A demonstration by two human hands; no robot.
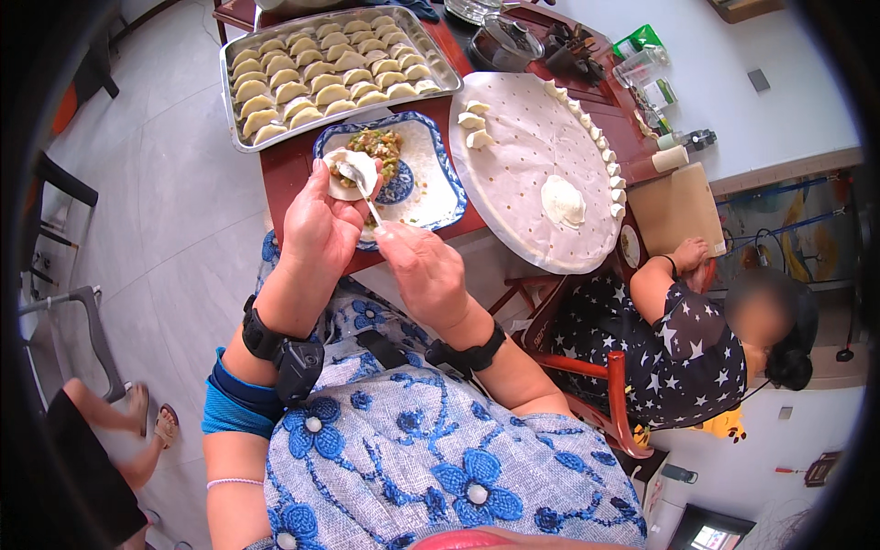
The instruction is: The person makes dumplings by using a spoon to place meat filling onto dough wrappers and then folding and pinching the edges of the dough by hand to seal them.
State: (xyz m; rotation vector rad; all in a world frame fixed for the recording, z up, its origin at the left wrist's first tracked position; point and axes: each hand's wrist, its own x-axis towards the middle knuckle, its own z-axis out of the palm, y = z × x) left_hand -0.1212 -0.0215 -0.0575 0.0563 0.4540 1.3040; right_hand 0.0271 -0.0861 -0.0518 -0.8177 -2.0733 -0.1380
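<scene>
On the palm and fingers of my left hand (320, 223) lies a round dough wrapper (335, 187) with some filling on it. My right hand (427, 271) grips the handle of a metal spoon (368, 199), whose bowl rests on the filling in the wrapper. Just beyond both hands is a blue-and-white square dish (450, 206) holding chopped filling (385, 148). To its right, a round perforated liner (509, 151) carries small folded dumplings (474, 122) near its rim and a pile of flat wrappers (564, 201).
A metal tray (240, 141) with rows of dumplings stands at the table's back left. A lidded glass pot (505, 45) is behind the liner. At the right, another person (660, 344) sits on a red chair (619, 405) beside a board (677, 210). Someone's legs (124, 426) show at lower left.
</scene>
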